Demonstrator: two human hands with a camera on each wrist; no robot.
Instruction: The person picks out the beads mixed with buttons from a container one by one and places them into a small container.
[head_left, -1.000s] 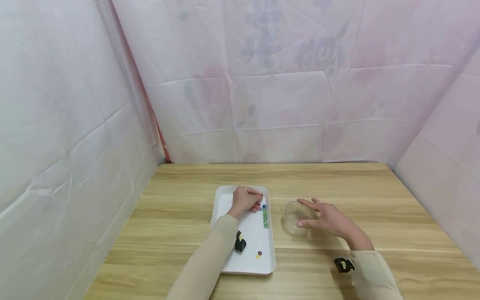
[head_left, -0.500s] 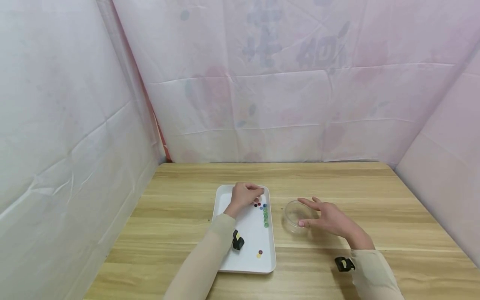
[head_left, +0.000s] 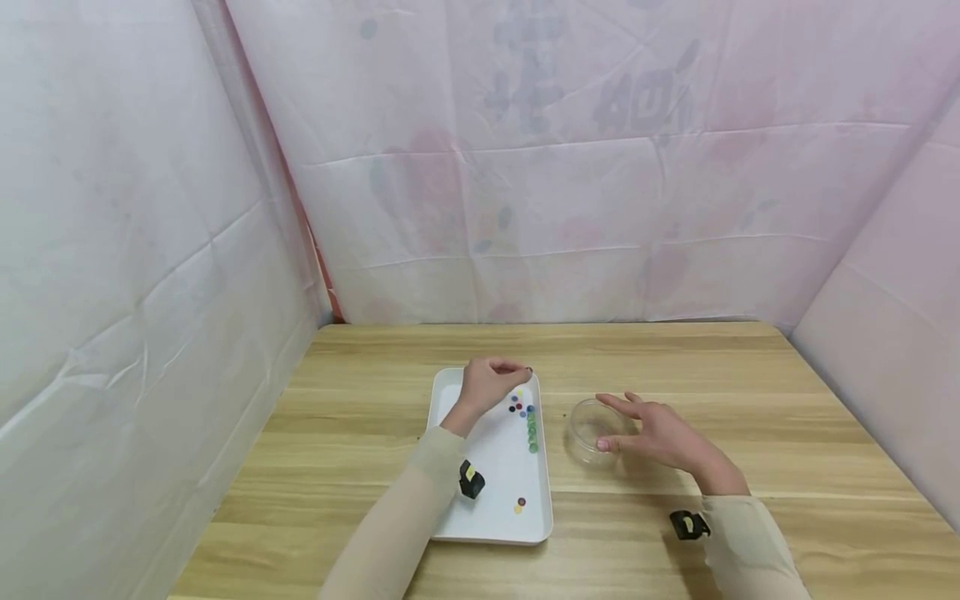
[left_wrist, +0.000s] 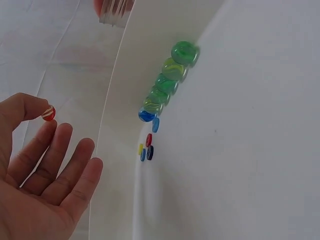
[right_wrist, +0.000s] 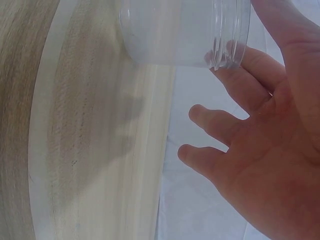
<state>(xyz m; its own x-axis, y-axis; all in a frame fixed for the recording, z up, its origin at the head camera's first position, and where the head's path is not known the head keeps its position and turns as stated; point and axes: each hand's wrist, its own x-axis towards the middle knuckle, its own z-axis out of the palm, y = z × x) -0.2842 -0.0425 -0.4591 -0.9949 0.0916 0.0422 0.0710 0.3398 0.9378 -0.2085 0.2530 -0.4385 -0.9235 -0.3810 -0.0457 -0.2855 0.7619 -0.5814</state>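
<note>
Thumb and a finger of my left hand [head_left: 486,387] pinch a red-and-white marble [left_wrist: 48,113], its other fingers spread loosely. This hand hovers over the far right corner of a white tray [head_left: 491,521]. In the left wrist view, a row of green and yellow-green glass marbles [left_wrist: 166,82] lies along the tray's side, with a blue marble [left_wrist: 146,114] at its end. Beyond that lie several small buttons, among them a red button [left_wrist: 149,139]. My right hand [head_left: 663,435] holds a clear jar [right_wrist: 170,35] by its threaded rim, between thumb and fingers.
Near the tray's front right corner lie a dark red button [head_left: 522,502] and a yellow button [head_left: 517,509]. The wooden table [head_left: 645,550] extends around the tray, and pale sheets [head_left: 562,208] hang behind it and at both sides.
My left hand has risen and shifted slightly toward the tray's far right corner with the marble, uncovering the small buttons beneath it. My right hand and the jar stay in place.
</note>
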